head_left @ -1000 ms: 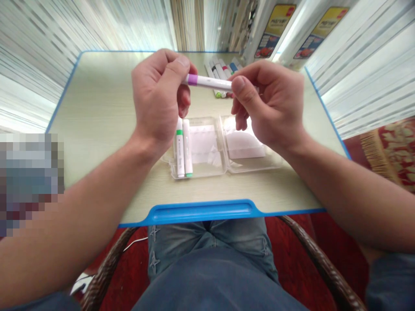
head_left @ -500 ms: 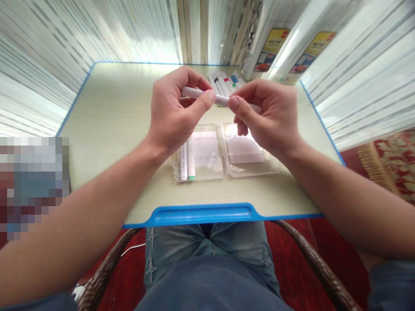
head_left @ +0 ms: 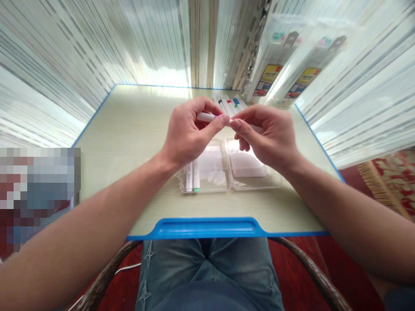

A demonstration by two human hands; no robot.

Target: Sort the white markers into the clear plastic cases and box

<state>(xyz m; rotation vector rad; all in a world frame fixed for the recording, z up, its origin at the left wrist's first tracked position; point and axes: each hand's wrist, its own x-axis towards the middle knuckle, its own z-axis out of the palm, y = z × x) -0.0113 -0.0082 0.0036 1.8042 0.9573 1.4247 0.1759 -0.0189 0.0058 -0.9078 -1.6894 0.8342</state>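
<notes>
A white marker (head_left: 205, 117) with a purple mark is held up above the table between both my hands. My left hand (head_left: 186, 131) pinches it on the left, thumb on top. My right hand (head_left: 274, 134) grips the right part, its thumb almost touching the left one. Fingers hide the middle, so I cannot tell whether the cap is on. Below the hands lies an opened clear plastic case (head_left: 231, 186). Its left half holds a white marker (head_left: 189, 178) and one with a green end (head_left: 196, 178).
Several capped markers (head_left: 228, 103) lie at the table's back. Two clear packages (head_left: 267, 80) with yellow labels stand at the back right. A blue tray lip (head_left: 207, 227) runs along the front edge of the pale table (head_left: 129, 129). String curtains (head_left: 145, 39) surround it.
My hands have drawn closer together along the marker, leaving less of its middle showing. The view has tilted up, so the table appears lower.
</notes>
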